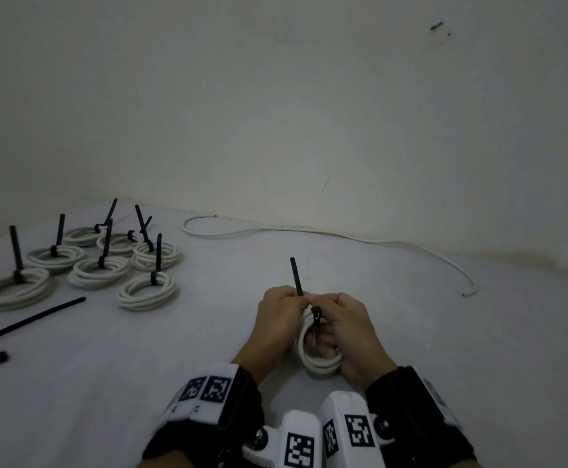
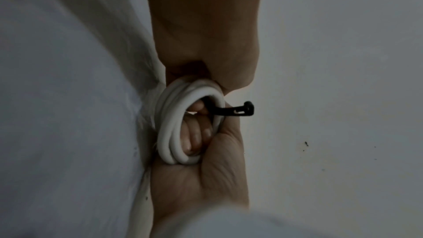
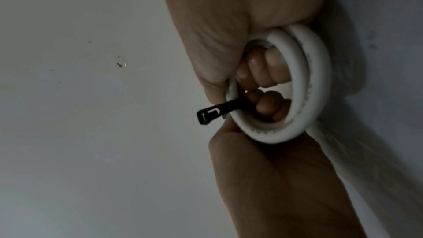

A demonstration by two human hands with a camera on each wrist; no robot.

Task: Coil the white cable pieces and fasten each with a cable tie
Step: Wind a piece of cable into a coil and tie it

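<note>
1. The white cable coil (image 1: 319, 359) is held upright between both hands just above the white sheet-covered surface (image 1: 444, 332), near its front edge and slightly right of the middle; whether its lower turn touches the sheet I cannot tell.
2. A black cable tie (image 1: 298, 282) passes through the coil at its top. Its pointed tail sticks up and away from the hands, and its square head (image 2: 246, 110) juts out on the near side of the coil.
3. The left hand (image 1: 280, 319) pinches the tie's tail at the top of the coil, fingers (image 3: 270, 104) curled in through the ring.
4. The right hand (image 1: 350, 336) grips the coil's right side, its fingers (image 2: 194, 138) curled through the ring from the other side and its palm cupping the lower turns.
5. Seven finished coils (image 1: 107, 265), each fastened with a black tie whose tail stands up, lie clustered toward the far left corner of the sheet.
6. A loose black cable tie (image 1: 29, 324) lies flat near the left edge, nearer the front than that cluster.
7. An uncoiled white cable (image 1: 343, 235) runs along the far edge beside the wall (image 1: 275, 96), curving forward toward the right edge.
8. Black wrist straps with white marker blocks (image 1: 299, 447) show at the front.
</note>
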